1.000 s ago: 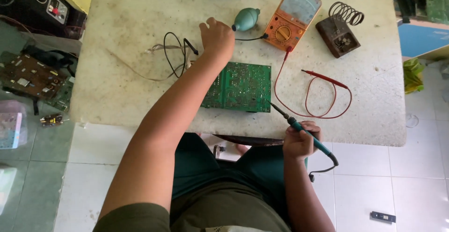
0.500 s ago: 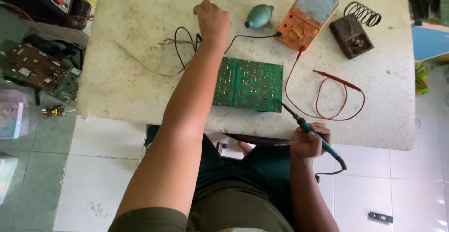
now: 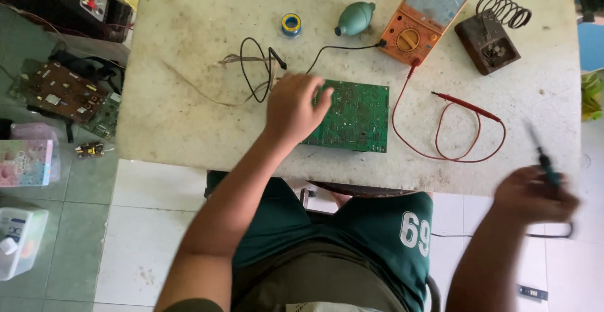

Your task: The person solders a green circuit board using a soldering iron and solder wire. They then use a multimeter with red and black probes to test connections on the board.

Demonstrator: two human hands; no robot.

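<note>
– What is my left hand (image 3: 292,107) doing?

– It lies flat and open on the left edge of the green circuit board (image 3: 349,116). It grips nothing. I think it keeps the board from sliding.

– And my right hand (image 3: 531,194)?

– It is well to the right of the board, off the table's edge, curled shut around the soldering iron (image 3: 546,161). It is blurry. The tip points up, away from me.

– Where is the meter?

– The orange meter (image 3: 425,17) sits behind the board. Its red lead (image 3: 462,129) curls just right of the board, close enough to grab.
</note>
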